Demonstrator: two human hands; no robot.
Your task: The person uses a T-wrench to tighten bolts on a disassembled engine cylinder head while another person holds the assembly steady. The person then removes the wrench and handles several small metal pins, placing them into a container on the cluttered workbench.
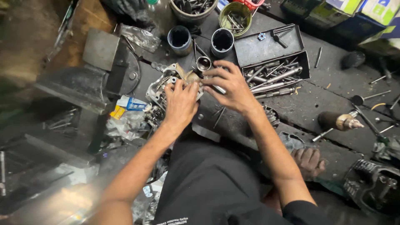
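My left hand [180, 101] rests on top of a grey metal engine part [160, 89] on the dark greasy workbench [325, 104], fingers pressing on its upper edge. Just to the right, my right hand [230, 87] has its fingers curled around a shiny metal tool [218, 89]; its tips reach a small round metal cup [203, 63] just behind the engine part. Both hands nearly touch above the part.
A bench vise [102, 71] stands at the left. Behind are two dark cylindrical sleeves [180, 39], tubs of bolts [234, 17] and an open metal toolbox [275, 62] full of sockets and bits. A wooden-handled tool [338, 121] and loose rods lie at the right.
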